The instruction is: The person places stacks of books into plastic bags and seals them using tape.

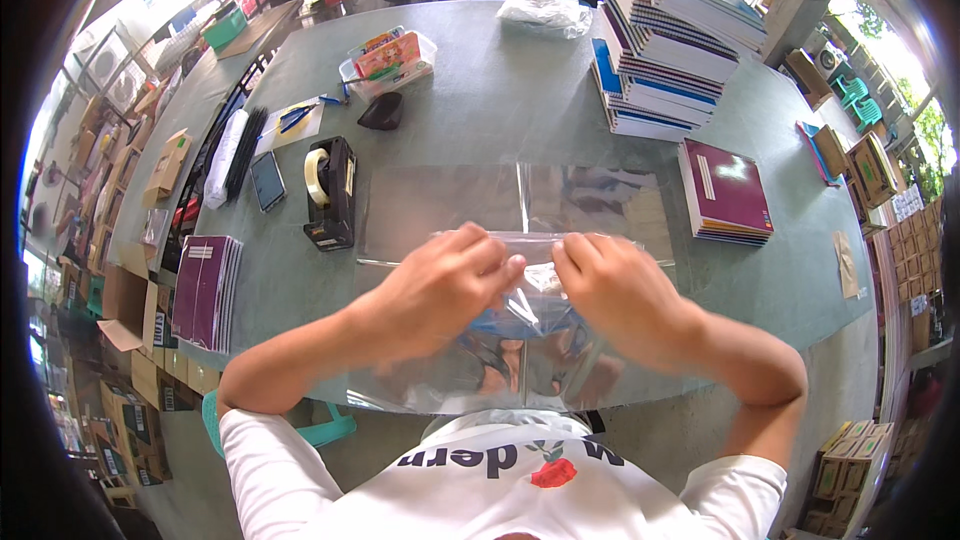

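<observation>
Clear plastic film (520, 210) lies spread at the near edge of the table (480, 90), its closest part gathered up between both hands. The left hand (440, 285) and right hand (610, 285) each pinch a fold of it, fingers closed. It looks thin, light, limp and slippery, so a hold at the folded edge seems best. A tape dispenser (330, 192) stands just left.

One tape dispenser (331, 192); perhaps three notebook stacks (668, 35).
</observation>
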Tool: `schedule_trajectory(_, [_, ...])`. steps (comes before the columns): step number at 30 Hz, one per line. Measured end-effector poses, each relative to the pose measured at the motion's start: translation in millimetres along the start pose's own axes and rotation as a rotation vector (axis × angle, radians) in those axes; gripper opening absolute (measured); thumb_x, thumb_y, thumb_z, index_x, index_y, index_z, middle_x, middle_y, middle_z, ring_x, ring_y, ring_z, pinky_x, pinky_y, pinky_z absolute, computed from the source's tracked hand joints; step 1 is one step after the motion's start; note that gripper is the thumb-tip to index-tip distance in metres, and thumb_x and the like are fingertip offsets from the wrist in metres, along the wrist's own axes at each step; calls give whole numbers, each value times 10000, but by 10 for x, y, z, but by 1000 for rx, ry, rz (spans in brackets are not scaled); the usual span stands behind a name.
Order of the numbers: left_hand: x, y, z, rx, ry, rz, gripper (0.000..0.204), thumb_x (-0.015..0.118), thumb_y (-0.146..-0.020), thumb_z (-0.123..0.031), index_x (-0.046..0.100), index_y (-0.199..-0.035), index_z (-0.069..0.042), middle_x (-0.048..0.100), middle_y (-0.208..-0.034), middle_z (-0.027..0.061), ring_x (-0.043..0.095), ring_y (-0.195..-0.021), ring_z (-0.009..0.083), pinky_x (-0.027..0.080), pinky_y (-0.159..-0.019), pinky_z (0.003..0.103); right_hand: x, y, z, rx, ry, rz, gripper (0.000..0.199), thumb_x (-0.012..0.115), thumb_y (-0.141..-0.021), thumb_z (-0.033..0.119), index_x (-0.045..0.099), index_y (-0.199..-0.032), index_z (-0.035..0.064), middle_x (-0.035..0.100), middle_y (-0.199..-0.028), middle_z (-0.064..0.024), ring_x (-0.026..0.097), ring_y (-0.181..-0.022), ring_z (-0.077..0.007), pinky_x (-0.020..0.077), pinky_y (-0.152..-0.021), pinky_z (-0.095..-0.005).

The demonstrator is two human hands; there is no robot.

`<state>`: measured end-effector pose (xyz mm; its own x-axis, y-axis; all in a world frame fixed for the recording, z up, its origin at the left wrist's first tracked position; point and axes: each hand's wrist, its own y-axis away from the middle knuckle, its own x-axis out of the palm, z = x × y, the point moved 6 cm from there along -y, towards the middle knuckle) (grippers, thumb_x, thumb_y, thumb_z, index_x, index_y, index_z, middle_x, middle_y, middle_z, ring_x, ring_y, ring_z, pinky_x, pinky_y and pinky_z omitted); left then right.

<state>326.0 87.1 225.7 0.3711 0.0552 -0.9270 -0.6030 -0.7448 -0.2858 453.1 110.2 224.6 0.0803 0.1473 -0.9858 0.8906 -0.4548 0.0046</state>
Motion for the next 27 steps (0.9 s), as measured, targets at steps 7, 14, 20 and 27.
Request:
schedule_trajectory(7, [309,488,-242,352,-274,-498,152,732,-692,-34,626,-802,-41,570,-905,30,536,-820,168,513,-658,314,44,468,-8,-35,-348,-91,435,484,-885,196,445,-1264,-13,425,-1331,-194,385,-1262,-298,282,-1058,-405])
schedule_trajectory(14, [424,526,-204,384,-405,-609,158,741,-687,-63,645,-810,-88,584,-966,37,547,-916,188,529,-736,306,306,-89,-94,-39,-365,-213,592,486,-897,368,323,-1358,33,374,-1374,-161,335,-1291,-287,255,-1071,-390])
schedule_trajectory(20, [484,640,-185,308,-482,-588,186,728,-703,-146,663,-876,-125,574,-1063,39,512,-1045,203,493,-870,331,275,-120,-33,-82,-357,-106,720,610,-809,329,277,-1370,25,350,-1381,-145,366,-1250,-293,285,-1048,-391])
schedule_trajectory(27, [-84,1081,1047,-312,-99,-812,146,622,-791,-175,643,-908,-91,576,-1037,76,517,-971,241,363,-897,382,217,-92,-34,-8,-359,5,834,712,-703,188,251,-1379,26,331,-1383,-132,363,-1234,-274,297,-1022,-383])
